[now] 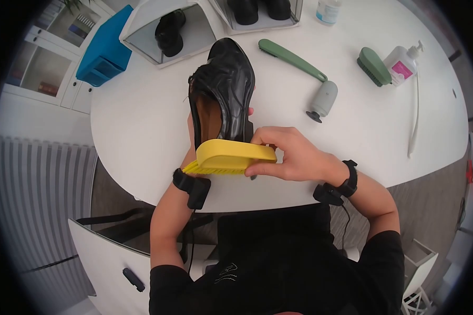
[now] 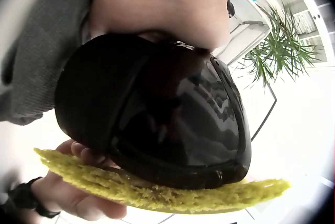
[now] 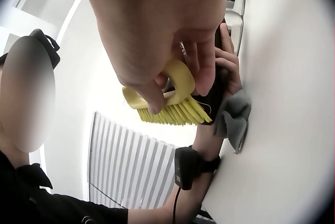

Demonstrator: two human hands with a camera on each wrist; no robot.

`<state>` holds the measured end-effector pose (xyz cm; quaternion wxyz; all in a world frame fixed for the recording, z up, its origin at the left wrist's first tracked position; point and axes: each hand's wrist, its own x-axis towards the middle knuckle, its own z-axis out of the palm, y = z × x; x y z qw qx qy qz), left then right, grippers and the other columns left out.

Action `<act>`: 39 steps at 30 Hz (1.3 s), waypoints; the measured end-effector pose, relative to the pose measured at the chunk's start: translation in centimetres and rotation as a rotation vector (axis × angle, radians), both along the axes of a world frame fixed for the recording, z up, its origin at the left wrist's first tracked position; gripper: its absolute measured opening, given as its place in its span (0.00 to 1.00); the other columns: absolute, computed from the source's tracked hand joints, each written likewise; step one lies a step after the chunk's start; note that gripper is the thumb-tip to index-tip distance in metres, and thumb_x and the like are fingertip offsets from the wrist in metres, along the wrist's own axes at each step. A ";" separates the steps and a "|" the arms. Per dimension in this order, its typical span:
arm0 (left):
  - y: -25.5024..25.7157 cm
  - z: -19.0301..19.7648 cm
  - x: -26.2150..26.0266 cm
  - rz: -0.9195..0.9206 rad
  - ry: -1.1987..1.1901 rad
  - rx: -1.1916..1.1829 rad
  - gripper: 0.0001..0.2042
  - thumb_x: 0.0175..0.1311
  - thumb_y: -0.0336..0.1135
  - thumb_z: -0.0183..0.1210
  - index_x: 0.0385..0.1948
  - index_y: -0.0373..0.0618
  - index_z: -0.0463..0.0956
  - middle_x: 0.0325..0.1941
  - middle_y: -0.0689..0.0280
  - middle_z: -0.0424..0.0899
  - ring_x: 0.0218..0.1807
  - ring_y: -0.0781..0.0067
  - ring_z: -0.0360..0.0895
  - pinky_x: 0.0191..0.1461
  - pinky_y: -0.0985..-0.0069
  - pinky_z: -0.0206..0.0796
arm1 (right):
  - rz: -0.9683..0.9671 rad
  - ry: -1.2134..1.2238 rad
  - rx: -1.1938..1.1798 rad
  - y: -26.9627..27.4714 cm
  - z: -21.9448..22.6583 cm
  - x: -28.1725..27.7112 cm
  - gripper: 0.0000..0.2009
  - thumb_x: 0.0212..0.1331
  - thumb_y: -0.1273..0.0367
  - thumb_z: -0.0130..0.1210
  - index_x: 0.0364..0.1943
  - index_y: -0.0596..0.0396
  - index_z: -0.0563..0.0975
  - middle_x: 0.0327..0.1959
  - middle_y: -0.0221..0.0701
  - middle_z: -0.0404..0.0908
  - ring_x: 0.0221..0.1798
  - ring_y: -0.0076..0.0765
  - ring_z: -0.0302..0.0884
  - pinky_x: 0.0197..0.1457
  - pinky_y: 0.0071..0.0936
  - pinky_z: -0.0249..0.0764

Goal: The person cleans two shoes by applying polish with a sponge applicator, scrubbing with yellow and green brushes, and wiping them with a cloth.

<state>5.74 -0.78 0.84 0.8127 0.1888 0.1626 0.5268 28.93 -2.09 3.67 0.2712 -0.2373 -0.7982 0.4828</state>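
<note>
A glossy black lace-up shoe (image 1: 231,92) is held toe-away over the table. My left hand (image 2: 162,9) grips it from its far side and underneath, mostly hidden in the head view. With thumb and fingers, my right hand (image 1: 294,155) pinches a yellow scrubbing brush (image 1: 223,155). The yellow bristles (image 2: 157,195) lie against the shoe's heel (image 2: 183,124) in the left wrist view. A grey cloth (image 3: 233,122) hangs beside the left hand, close over the tabletop.
On the white table (image 1: 142,126) lie a green long-handled brush (image 1: 294,60), a grey rounded applicator (image 1: 323,100) and a green brush (image 1: 374,67) near a pump bottle (image 1: 402,65). Boxes with black shoes (image 1: 171,34) and a blue holder (image 1: 105,47) stand at the back.
</note>
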 end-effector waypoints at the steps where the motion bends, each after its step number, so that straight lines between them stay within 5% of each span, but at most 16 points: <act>1: -0.1 0.0 -0.1 -0.001 0.000 -0.001 0.40 0.80 0.68 0.39 0.79 0.40 0.59 0.75 0.47 0.71 0.61 0.52 0.83 0.49 0.62 0.90 | -0.007 0.011 -0.002 0.1 -0.1 0.0 0.18 0.58 0.61 0.78 0.39 0.55 0.79 0.34 0.32 0.83 0.37 0.35 0.82 0.41 0.30 0.75; 6: 0.1 -0.5 -0.5 0.028 0.171 0.078 0.40 0.79 0.66 0.40 0.79 0.41 0.58 0.76 0.47 0.70 0.60 0.52 0.84 0.49 0.60 0.90 | -0.046 0.086 0.048 0.5 -0.7 0.2 0.20 0.58 0.57 0.77 0.40 0.55 0.78 0.32 0.34 0.81 0.32 0.39 0.79 0.35 0.33 0.75; 8: 0.3 -2.3 -1.6 -0.028 0.071 0.055 0.40 0.79 0.66 0.41 0.79 0.42 0.58 0.77 0.47 0.69 0.63 0.50 0.82 0.53 0.57 0.88 | -0.097 0.076 0.067 0.8 -0.2 0.3 0.18 0.56 0.62 0.79 0.39 0.54 0.80 0.34 0.29 0.84 0.38 0.32 0.84 0.45 0.29 0.81; 13: -0.3 -3.2 -1.7 -0.032 0.003 0.034 0.40 0.78 0.68 0.39 0.79 0.42 0.59 0.73 0.46 0.73 0.68 0.48 0.79 0.66 0.53 0.80 | -0.187 0.060 -0.006 1.6 0.1 1.0 0.16 0.59 0.64 0.77 0.38 0.54 0.79 0.35 0.27 0.83 0.41 0.27 0.84 0.48 0.29 0.81; 17: 0.2 -3.2 -2.1 0.019 -0.091 -0.089 0.39 0.80 0.67 0.37 0.77 0.40 0.63 0.65 0.44 0.79 0.61 0.52 0.85 0.59 0.63 0.85 | -0.337 0.026 -0.111 3.1 0.0 1.8 0.14 0.63 0.64 0.75 0.36 0.54 0.78 0.35 0.25 0.82 0.41 0.22 0.82 0.47 0.25 0.79; 19: 0.4 -1.6 -1.3 -0.087 0.129 0.010 0.39 0.79 0.67 0.39 0.75 0.39 0.64 0.59 0.43 0.82 0.58 0.49 0.87 0.54 0.64 0.87 | -0.432 0.044 -0.148 3.7 -0.2 2.4 0.14 0.64 0.63 0.73 0.36 0.53 0.77 0.35 0.24 0.81 0.38 0.22 0.80 0.46 0.24 0.78; 23: 0.2 -0.7 -0.9 -0.154 0.069 0.032 0.39 0.79 0.65 0.42 0.78 0.38 0.60 0.68 0.37 0.75 0.60 0.43 0.85 0.57 0.60 0.87 | -0.649 0.076 -0.131 5.3 -0.7 3.2 0.17 0.62 0.59 0.73 0.36 0.56 0.79 0.30 0.30 0.82 0.36 0.24 0.80 0.40 0.24 0.76; 26: 0.8 -0.7 -0.6 -0.255 -0.127 -0.051 0.41 0.79 0.61 0.49 0.82 0.41 0.49 0.71 0.39 0.71 0.58 0.49 0.84 0.63 0.61 0.84 | -0.792 0.015 -0.070 6.4 -0.9 4.1 0.17 0.62 0.59 0.73 0.38 0.57 0.80 0.31 0.32 0.82 0.36 0.25 0.79 0.40 0.24 0.74; 29: 1.1 -2.1 -1.4 -0.313 -0.332 -0.131 0.42 0.79 0.64 0.39 0.82 0.37 0.49 0.82 0.29 0.49 0.66 0.39 0.80 0.66 0.52 0.82 | -0.731 0.147 -0.148 6.6 -1.1 4.4 0.16 0.63 0.59 0.72 0.38 0.56 0.80 0.32 0.31 0.82 0.36 0.24 0.76 0.41 0.23 0.72; 31: 0.8 -0.6 -1.0 -0.186 -0.266 0.046 0.41 0.80 0.63 0.38 0.82 0.37 0.49 0.81 0.31 0.54 0.70 0.37 0.77 0.73 0.46 0.73 | -0.675 0.211 -0.199 6.4 -0.8 4.1 0.15 0.64 0.60 0.72 0.39 0.56 0.79 0.33 0.29 0.81 0.36 0.23 0.76 0.41 0.23 0.72; 34: 0.6 0.9 -0.6 0.037 -0.021 0.005 0.40 0.80 0.62 0.38 0.81 0.36 0.52 0.80 0.33 0.59 0.71 0.35 0.75 0.78 0.45 0.66 | -0.545 0.330 -0.372 5.5 -0.1 3.6 0.14 0.65 0.61 0.70 0.41 0.55 0.79 0.35 0.26 0.81 0.38 0.21 0.75 0.42 0.22 0.72; 39: 1.0 1.2 -1.4 0.138 0.173 -0.028 0.40 0.81 0.65 0.39 0.78 0.35 0.58 0.72 0.41 0.72 0.64 0.47 0.81 0.77 0.45 0.68 | -0.481 0.430 -0.316 5.1 -0.5 3.7 0.10 0.65 0.68 0.68 0.42 0.54 0.78 0.41 0.25 0.80 0.41 0.20 0.76 0.43 0.21 0.73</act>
